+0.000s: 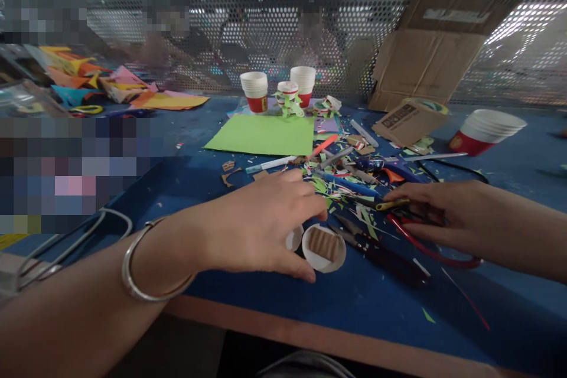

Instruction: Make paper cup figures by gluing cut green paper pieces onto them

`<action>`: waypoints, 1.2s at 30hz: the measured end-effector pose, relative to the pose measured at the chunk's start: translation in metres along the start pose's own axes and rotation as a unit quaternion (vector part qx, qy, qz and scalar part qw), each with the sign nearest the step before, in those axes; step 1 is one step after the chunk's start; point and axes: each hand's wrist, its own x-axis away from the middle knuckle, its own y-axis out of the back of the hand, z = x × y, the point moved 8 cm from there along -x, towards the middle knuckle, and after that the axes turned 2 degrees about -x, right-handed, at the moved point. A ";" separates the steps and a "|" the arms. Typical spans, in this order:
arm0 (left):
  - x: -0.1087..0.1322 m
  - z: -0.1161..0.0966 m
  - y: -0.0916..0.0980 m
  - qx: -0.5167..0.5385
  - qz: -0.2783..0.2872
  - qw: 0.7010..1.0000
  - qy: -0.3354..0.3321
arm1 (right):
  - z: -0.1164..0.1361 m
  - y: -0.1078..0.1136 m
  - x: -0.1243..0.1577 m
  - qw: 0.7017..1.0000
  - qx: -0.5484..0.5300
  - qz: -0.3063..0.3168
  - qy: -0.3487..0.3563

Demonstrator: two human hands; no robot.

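Observation:
My left hand [270, 224] is curved around small white paper cup pieces near the table's front, thumb below and fingers above. One round piece [316, 259] faces up and has ridged brown cardboard [324, 243] inside. A second white piece [294, 238] is partly hidden under my fingers. On the right, my right hand [456, 212] has its fingers curled round a slim tool with a yellow part [392, 205], its far end hidden by the hand. Just below are red scissor handles [425, 251] and dark scissors [394, 258].
Paper scraps and pens [343, 183] cover the middle. Behind lie a green sheet [263, 134], stacked cups [254, 94] and small cup figures [289, 99]. More cups [487, 130] stand right, near cardboard [429, 59]. Coloured paper [168, 100] lies left; a perforated metal screen rises behind.

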 end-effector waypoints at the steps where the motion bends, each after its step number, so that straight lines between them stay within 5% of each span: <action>1: 0.000 -0.001 0.000 0.001 0.001 1.000 -0.003 | 0.000 -0.002 0.000 1.000 -0.001 0.020 -0.006; 3: 0.000 -0.004 -0.001 0.009 0.004 1.000 -0.016 | -0.001 -0.008 0.001 0.998 -0.007 0.065 -0.016; 6: -0.001 -0.007 -0.003 0.021 0.008 0.999 -0.036 | -0.003 -0.007 0.002 0.998 -0.011 0.051 -0.019; 19: -0.005 -0.013 -0.004 0.048 -0.047 0.997 -0.041 | 0.036 0.037 0.016 0.975 -0.056 -0.197 0.091; 27: 0.000 -0.012 0.002 0.032 -0.034 0.998 -0.048 | 0.036 0.022 0.011 0.977 -0.062 -0.173 0.110; 32: -0.001 0.021 0.030 0.118 -0.104 0.988 -0.014 | 0.034 0.018 0.009 0.980 -0.066 -0.158 0.100; 36: -0.010 0.073 0.044 -0.022 -0.238 0.965 0.109 | 0.033 0.016 0.007 0.982 -0.075 -0.153 0.086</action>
